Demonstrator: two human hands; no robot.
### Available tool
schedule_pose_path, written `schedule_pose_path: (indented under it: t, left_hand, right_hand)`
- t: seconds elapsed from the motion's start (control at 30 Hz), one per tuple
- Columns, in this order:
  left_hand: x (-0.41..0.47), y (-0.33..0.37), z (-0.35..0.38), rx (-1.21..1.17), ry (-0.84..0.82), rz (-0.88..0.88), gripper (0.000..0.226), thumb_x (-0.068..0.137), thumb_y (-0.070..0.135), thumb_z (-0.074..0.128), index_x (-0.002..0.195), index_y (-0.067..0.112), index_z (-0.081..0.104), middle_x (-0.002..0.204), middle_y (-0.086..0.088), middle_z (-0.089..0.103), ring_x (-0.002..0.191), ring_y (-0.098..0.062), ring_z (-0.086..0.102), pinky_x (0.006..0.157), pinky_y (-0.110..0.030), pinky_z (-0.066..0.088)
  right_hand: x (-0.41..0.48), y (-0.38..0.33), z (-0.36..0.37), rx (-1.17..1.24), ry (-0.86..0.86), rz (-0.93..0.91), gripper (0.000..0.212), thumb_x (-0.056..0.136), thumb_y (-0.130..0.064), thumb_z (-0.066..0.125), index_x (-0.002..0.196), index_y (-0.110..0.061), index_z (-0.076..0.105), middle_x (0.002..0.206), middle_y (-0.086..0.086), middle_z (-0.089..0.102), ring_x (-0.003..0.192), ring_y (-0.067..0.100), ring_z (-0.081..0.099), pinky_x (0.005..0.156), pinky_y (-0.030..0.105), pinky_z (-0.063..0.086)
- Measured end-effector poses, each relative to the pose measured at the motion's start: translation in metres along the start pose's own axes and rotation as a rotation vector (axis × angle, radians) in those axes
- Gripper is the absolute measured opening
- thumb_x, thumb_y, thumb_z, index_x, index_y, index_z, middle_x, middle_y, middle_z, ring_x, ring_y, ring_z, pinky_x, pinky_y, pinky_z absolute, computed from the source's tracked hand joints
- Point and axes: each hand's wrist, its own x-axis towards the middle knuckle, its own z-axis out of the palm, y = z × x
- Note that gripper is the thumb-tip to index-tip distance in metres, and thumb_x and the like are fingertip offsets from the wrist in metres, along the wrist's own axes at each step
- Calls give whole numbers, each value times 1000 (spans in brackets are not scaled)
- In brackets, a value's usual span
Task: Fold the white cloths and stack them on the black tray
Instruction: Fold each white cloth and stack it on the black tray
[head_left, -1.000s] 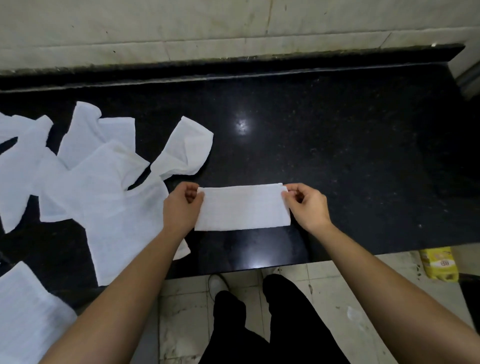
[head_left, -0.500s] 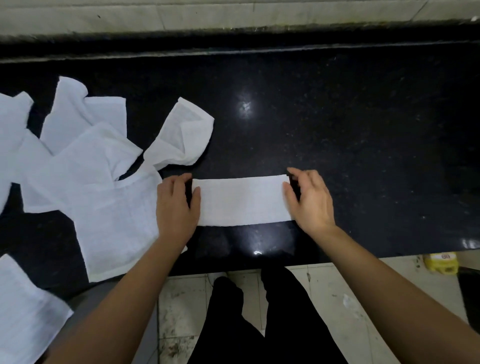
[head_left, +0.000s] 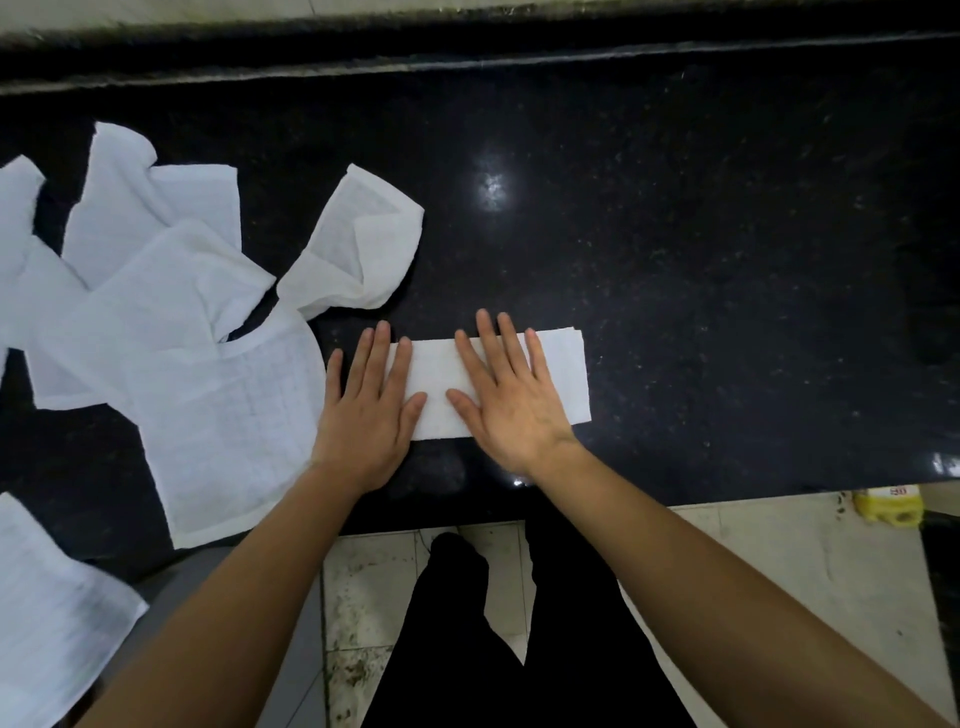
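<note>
White cloth is showing nearest you as a thin sheet (head_left: 52, 623), faintly gridded, at the lower left; what it is resting on I cannot tell. Between your arms, your black trousers (head_left: 519, 649) are standing over pale, stained floor tiles (head_left: 363, 597), with a yellow packet (head_left: 888, 506) lying on the floor to the right. Just past the front edge of the counter (head_left: 727, 260), a folded white cloth (head_left: 563, 379) is lying as a long, flat rectangle of several layers. You are pressing both hands on it with straight, spread fingers, gripping nothing. Your left hand (head_left: 369, 415) is covering its left end, with the outer fingers on the stone, and your right hand (head_left: 514, 410) is lying flat across its middle. Left of it, loose white cloths (head_left: 171, 312) are lying in an overlapping, rumpled heap just beside your left hand. Beyond, the counter is stretching away as black, speckled, polished stone, catching a glare, up to a raised back lip.
</note>
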Motion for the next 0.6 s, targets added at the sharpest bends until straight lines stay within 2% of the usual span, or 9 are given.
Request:
schedule_pose_path:
  t: [0.1, 0.2, 0.33, 0.4, 0.5, 0.6]
  left_hand:
    - [0, 1, 0, -3, -14, -9, 66, 103, 49, 13, 158, 13, 8, 165, -13, 2, 153, -27, 3, 121, -54, 10]
    - [0, 1, 0, -9, -18, -14, 65, 103, 47, 15, 158, 13, 8, 165, -12, 2, 153, -26, 2, 121, -54, 9]
    - [1, 1, 1, -18, -30, -22, 65, 103, 49, 13, 158, 14, 5, 166, -11, -1, 153, -25, -1, 122, -52, 5]
    - [0, 1, 1, -18, -33, -28, 65, 103, 49, 12, 158, 15, 4, 166, -10, -2, 153, -24, -3, 122, -51, 3]
    - [0, 1, -1, -18, -36, -27, 66, 102, 50, 12, 158, 15, 4, 166, -10, -2, 153, -24, -3, 122, -51, 2]
    - [0, 2, -3, -28, -51, -24, 66, 102, 50, 10, 158, 15, 2, 165, -11, -4, 152, -24, -5, 122, -51, 1]
  right_hand:
    - [-11, 29, -3, -58, -10, 44, 69, 103, -59, 10, 158, -19, -1, 167, 10, -8, 153, 28, -12, 124, 50, 0]
    - [-28, 61, -7, -83, -15, 163, 72, 102, -61, 8, 159, -19, 1, 167, 10, -8, 153, 30, -9, 123, 54, 3]
    - [-38, 70, -9, 30, -33, 267, 74, 101, -64, 10, 159, -21, -7, 165, 12, -16, 151, 31, -18, 123, 55, -4]
    - [-43, 64, -10, 112, -10, 362, 80, 100, -66, 16, 159, -16, -5, 165, 14, -17, 151, 32, -17, 122, 53, -7]
    - [-55, 55, -15, 251, 102, 510, 79, 100, -62, 31, 157, -9, 17, 165, 18, 0, 152, 35, 1, 121, 52, 7]
    - [-70, 45, -19, 294, 244, 583, 66, 98, -55, 45, 146, -9, 41, 155, 18, 29, 140, 35, 28, 113, 50, 26]
